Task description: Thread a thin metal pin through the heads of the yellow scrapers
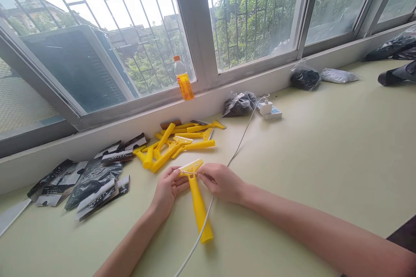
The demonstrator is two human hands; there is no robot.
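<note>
A yellow scraper (196, 201) with a wide head lies across the middle of the work surface, its handle slanting toward me. My left hand (169, 190) grips the left side of the scraper's head, thumb on top and fingers beneath. From the right, my right hand (222, 181) pinches a thin metal hex key (190, 173), whose far end meets the head near a screw on the left. The fingertips of my right hand partly hide the key. A white cable (208, 218) crosses over the scraper's handle.
Several more yellow scrapers (169, 151) are piled behind my hands. Black-and-white packages (97, 199) lie to the left. An orange drink bottle (184, 82) stands by the window; a bagged black item (239, 104) and a power strip with a white plug (270, 111) sit farther back.
</note>
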